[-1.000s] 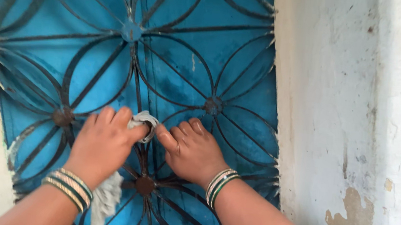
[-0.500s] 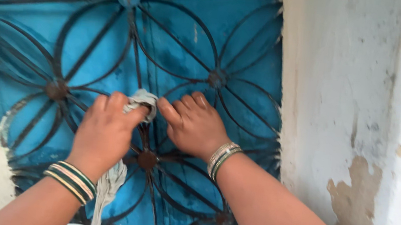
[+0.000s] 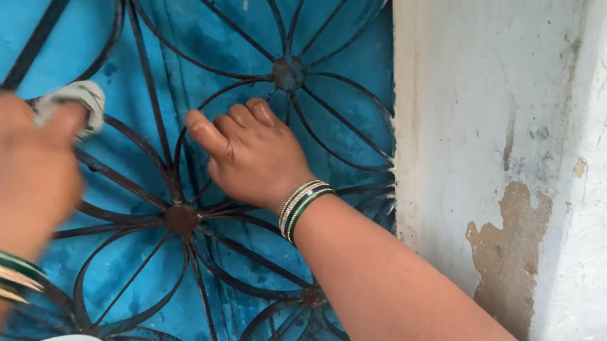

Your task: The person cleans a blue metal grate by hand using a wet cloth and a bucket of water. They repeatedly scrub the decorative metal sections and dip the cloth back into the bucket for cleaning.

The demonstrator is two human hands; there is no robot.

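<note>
Rust on the dark iron window grille [image 3: 184, 219] is the likeliest trouble: as I judge it, the grey cloth [image 3: 74, 100] could catch on a rough bar or a flaking joint and tear or slip from the grip, and knuckles working between the curved bars could scrape on the metal. The left hand [image 3: 14, 172], blurred with motion, has its fingers curled shut around the cloth and presses it on a bar at the left side of the grille, in front of the blue panel [image 3: 185, 5]. Only a short bunched end of the cloth shows above the fingers; that end points up and slightly right, and how its length runs cannot be told. The right hand [image 3: 252, 157] holds nothing; its fingers are bent together and hooked over a curved bar near the centre, just left of the peeling white wall [image 3: 479, 99].
</note>
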